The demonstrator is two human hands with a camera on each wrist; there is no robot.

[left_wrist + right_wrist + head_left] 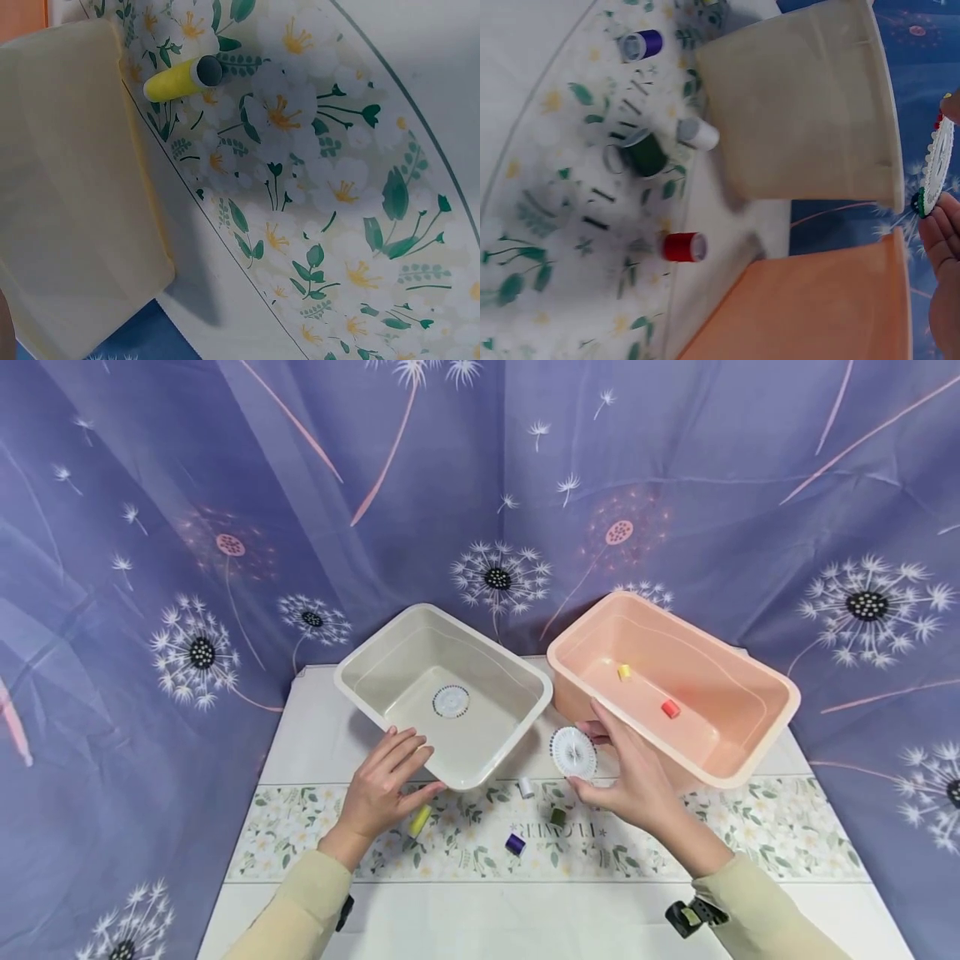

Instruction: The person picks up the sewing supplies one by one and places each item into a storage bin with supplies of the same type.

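Observation:
My right hand [637, 777] pinches a white pin wheel [573, 752] between thumb and fingers, held up in front of the peach basin [757, 768]. In the right wrist view this pin wheel [939, 161] shows edge-on, with coloured pin heads along its rim. My left hand [386, 789] lies at the near rim of the grey-beige basin [480, 774], its fingers loosely extended over the edge and the thumb outside. A second pin wheel [451, 702] lies on that basin's floor. Inside the peach basin are a yellow thread spool [625, 672] and a red thread spool [670, 708].
On the floral table strip lie a bright yellow spool [420, 821], a purple spool [515, 844], a dark green spool [558, 817] and a white spool [526, 787]. Another red spool [684, 247] shows in the right wrist view. A blue-purple dandelion curtain [420, 527] hangs behind the basins.

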